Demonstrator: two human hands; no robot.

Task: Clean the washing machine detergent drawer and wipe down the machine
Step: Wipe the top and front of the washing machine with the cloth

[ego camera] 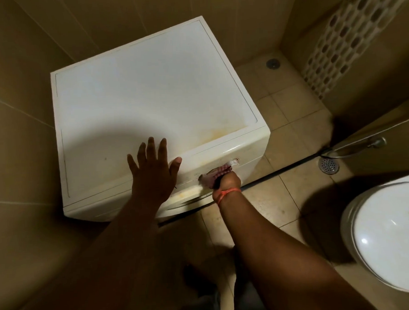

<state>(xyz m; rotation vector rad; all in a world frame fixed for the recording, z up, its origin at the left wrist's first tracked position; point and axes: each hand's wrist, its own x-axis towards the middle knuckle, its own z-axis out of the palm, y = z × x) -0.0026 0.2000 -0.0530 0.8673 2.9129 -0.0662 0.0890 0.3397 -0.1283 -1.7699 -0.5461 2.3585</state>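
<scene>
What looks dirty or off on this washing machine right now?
A yellowish stain spreads across the front right corner of the washing machine top, and similar discolouration marks the front panel below the left hand. Nothing looks broken or askew.

Both forearms are bare up to where they leave view, with no sleeve showing. The right wrist carries an orange thread band (225, 193), knotted, with a loose end trailing along the side nearer the washing machine (150, 98). The left hand (153, 171) has no ring, watch or glove. Below the arms, something dark and greyish, possibly trousers, is too dim to make out.
</scene>
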